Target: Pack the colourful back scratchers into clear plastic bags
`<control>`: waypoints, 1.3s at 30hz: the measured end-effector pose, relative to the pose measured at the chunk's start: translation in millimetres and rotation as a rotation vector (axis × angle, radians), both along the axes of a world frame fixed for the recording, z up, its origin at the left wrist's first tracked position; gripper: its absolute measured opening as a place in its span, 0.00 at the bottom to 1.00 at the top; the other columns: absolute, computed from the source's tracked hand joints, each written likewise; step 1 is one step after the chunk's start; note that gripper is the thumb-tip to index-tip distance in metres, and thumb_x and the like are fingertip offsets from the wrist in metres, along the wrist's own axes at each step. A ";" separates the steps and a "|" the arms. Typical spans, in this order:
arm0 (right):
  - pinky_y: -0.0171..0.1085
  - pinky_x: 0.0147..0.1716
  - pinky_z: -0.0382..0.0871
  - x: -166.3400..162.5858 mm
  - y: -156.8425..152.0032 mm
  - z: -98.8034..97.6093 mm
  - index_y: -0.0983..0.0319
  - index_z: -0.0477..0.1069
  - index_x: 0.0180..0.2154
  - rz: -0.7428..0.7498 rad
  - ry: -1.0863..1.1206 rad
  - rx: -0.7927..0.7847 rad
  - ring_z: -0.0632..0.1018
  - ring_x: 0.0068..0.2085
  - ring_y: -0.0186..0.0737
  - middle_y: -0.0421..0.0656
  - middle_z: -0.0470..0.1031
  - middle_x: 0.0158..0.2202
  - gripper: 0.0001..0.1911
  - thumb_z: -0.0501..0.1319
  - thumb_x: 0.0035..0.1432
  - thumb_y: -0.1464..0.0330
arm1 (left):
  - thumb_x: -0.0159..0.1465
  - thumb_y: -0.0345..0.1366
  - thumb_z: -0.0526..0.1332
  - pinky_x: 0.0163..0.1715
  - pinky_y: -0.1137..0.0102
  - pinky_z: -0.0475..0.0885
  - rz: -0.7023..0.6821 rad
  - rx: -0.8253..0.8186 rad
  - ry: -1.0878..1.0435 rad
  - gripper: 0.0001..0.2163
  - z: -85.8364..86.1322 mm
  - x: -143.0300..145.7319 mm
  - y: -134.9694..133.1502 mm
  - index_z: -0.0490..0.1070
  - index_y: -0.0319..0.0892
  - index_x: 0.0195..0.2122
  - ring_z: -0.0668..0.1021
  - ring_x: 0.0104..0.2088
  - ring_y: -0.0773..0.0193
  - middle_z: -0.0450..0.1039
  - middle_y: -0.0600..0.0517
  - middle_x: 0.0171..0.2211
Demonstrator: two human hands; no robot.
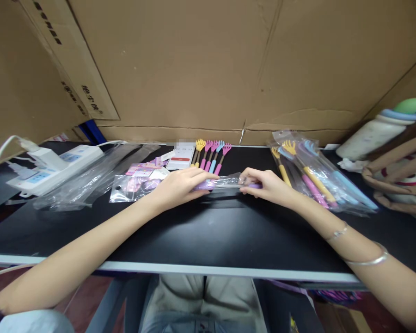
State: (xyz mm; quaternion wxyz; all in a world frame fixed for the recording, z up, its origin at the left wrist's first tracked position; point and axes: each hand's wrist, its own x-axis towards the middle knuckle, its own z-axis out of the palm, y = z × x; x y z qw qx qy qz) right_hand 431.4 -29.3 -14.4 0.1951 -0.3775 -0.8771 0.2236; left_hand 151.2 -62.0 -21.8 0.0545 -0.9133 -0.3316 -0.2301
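Note:
My left hand [182, 186] is closed over a clear plastic bag [116, 196] whose end with a hang hole sticks out to the left. A purple stick [204, 185], probably a back scratcher like those nearby, lies level between my hands, partly inside the clear film. My right hand [265, 184] pinches its right end, where a purple tip shows; the fingers hide the rest. Just behind my hands lies a row of back scratchers [213, 155] in yellow, pink and blue with claw heads. Bagged back scratchers [319, 178] are piled beyond my right hand.
Empty clear bags [79, 178] lie at the left beside a white power strip [55, 169] with plugs. Near the cardboard wall [180, 69] are a phone [180, 157] and pink cards [143, 170]. A white bottle [377, 132] and a tan bag [400, 171] stand at the right.

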 end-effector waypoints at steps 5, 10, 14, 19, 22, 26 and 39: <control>0.30 0.26 0.60 -1.4 -0.6 -0.6 0.61 0.67 0.35 0.051 -0.004 0.054 0.69 0.24 0.32 0.36 0.70 0.22 0.09 0.61 0.55 0.63 | 0.68 0.40 0.55 0.41 0.71 0.70 -0.062 -0.011 0.015 0.15 -3.2 1.9 0.2 0.65 0.45 0.54 0.75 0.44 0.62 0.74 0.51 0.45; 0.30 0.29 0.62 -6.8 -3.0 -4.0 0.61 0.67 0.36 0.097 0.010 0.074 0.72 0.27 0.33 0.39 0.73 0.27 0.08 0.59 0.57 0.63 | 0.68 0.39 0.55 0.41 0.72 0.70 -0.095 -0.002 0.023 0.14 -6.7 6.5 -1.2 0.65 0.47 0.53 0.76 0.44 0.64 0.74 0.52 0.45; 0.30 0.30 0.62 -7.7 -5.3 -3.4 0.61 0.68 0.37 0.067 0.001 0.083 0.73 0.28 0.33 0.39 0.74 0.28 0.07 0.60 0.57 0.64 | 0.65 0.41 0.59 0.42 0.72 0.70 -0.056 -0.001 0.037 0.17 -1.7 7.5 -3.9 0.64 0.46 0.54 0.75 0.46 0.64 0.73 0.52 0.48; 0.32 0.30 0.61 -0.4 -2.1 2.1 0.59 0.69 0.38 -0.050 -0.054 0.141 0.75 0.31 0.37 0.40 0.77 0.31 0.08 0.60 0.57 0.64 | 0.60 0.48 0.63 0.40 0.69 0.69 0.089 0.138 0.101 0.24 10.1 0.9 -4.9 0.64 0.46 0.55 0.75 0.45 0.58 0.73 0.50 0.46; 0.32 0.30 0.60 3.7 0.8 4.8 0.59 0.69 0.38 -0.087 -0.067 0.179 0.75 0.30 0.37 0.39 0.77 0.30 0.08 0.60 0.57 0.63 | 0.61 0.48 0.61 0.38 0.70 0.68 0.157 0.172 0.128 0.23 12.6 -3.2 -3.1 0.65 0.46 0.54 0.76 0.43 0.58 0.74 0.49 0.44; 0.32 0.31 0.62 2.6 -0.1 4.8 0.60 0.68 0.37 -0.048 -0.045 0.150 0.75 0.30 0.36 0.39 0.76 0.29 0.07 0.60 0.57 0.64 | 0.63 0.44 0.59 0.36 0.71 0.68 0.161 0.158 0.121 0.18 9.1 -4.2 -1.2 0.66 0.45 0.53 0.76 0.40 0.60 0.74 0.50 0.43; 0.32 0.31 0.64 0.6 -3.2 5.0 0.60 0.65 0.39 0.025 -0.070 0.127 0.75 0.30 0.36 0.40 0.75 0.30 0.09 0.60 0.56 0.64 | 0.65 0.35 0.55 0.36 0.73 0.68 0.046 0.048 0.081 0.13 4.2 -1.9 1.0 0.66 0.45 0.51 0.75 0.41 0.62 0.73 0.51 0.41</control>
